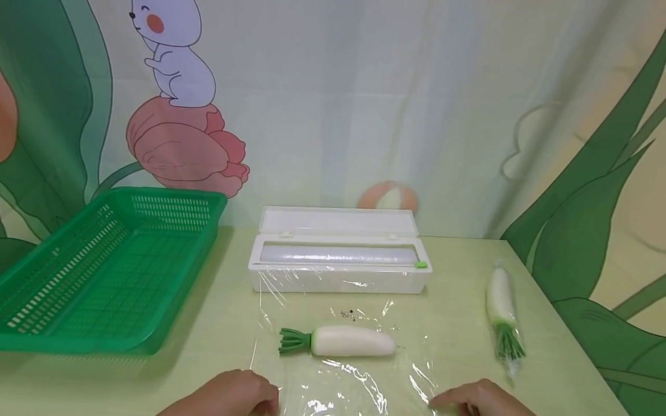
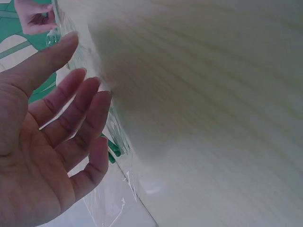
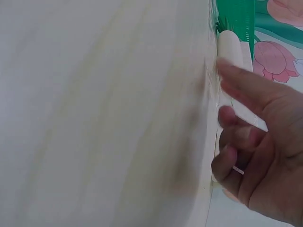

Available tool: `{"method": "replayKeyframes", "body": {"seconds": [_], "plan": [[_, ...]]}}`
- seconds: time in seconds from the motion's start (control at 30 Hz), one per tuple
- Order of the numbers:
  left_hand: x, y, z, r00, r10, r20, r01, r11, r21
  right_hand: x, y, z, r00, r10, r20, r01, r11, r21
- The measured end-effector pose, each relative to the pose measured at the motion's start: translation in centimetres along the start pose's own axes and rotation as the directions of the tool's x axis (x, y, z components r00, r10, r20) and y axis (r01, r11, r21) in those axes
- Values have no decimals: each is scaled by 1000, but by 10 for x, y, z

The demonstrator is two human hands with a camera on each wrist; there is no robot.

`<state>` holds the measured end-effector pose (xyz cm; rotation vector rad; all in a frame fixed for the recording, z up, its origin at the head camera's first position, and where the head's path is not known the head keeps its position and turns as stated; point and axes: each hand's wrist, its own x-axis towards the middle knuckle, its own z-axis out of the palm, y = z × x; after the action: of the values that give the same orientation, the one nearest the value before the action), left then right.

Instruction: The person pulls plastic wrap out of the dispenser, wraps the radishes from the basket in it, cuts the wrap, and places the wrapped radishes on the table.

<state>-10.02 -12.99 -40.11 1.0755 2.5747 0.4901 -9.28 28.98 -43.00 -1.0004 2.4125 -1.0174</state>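
A white radish (image 1: 354,341) with short green stalks lies sideways on a sheet of clear cling film (image 1: 343,384), stalks to the left. The film runs toward me from a white dispenser box (image 1: 338,281). My left hand (image 1: 239,394) is by the film's near left side; in the left wrist view its fingers (image 2: 83,111) are loosely bent and apart, with nothing between them. At the film's near right side is my right hand (image 1: 481,397). Its thumb and forefinger reach forward, tips blurred in the right wrist view, while the other fingers (image 3: 236,137) curl inward.
A green plastic basket (image 1: 179,294) stands at the left of the table (image 1: 463,323). On the right lies another white radish (image 1: 501,300), wrapped in film. The dispenser's lid (image 1: 338,221) is raised, showing the film roll (image 1: 338,254) and a green slider (image 1: 421,264). A printed curtain hangs behind.
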Motion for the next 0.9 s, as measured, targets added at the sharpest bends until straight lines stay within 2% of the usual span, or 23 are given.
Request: {"method": "replayKeyframes", "body": {"seconds": [0.07,0.13,0.3,0.43,0.6,0.67,0.77,0.8,0.9], "plan": [[-2,-2,2,1000,11,-15,-11,999,31,1,-1,1,1000,15,21,-17,998,58],[-3,-3,2,1000,15,-19,-14,998,56,2,-2,2,1000,-4,30,2,998,68],[-5,-8,2,1000,28,-2,-28,996,88,4,1,3,995,-94,15,95,995,-17],[-6,-11,3,1000,19,16,-20,998,64,5,3,3,991,-133,16,134,990,-34],[-7,-14,3,999,49,-5,-49,998,49,8,4,4,983,-181,27,182,979,-89],[-9,-14,1,999,43,-6,-43,999,12,9,4,4,982,-183,38,186,978,-93],[-11,-13,-5,1000,-12,21,14,995,-98,7,1,4,991,-121,60,120,993,10],[-12,-14,-8,1000,-20,17,22,992,-124,6,1,4,991,-131,40,131,991,11],[-16,-15,-14,999,-12,-36,6,985,-170,5,-2,1,991,-133,4,132,986,101]]}}
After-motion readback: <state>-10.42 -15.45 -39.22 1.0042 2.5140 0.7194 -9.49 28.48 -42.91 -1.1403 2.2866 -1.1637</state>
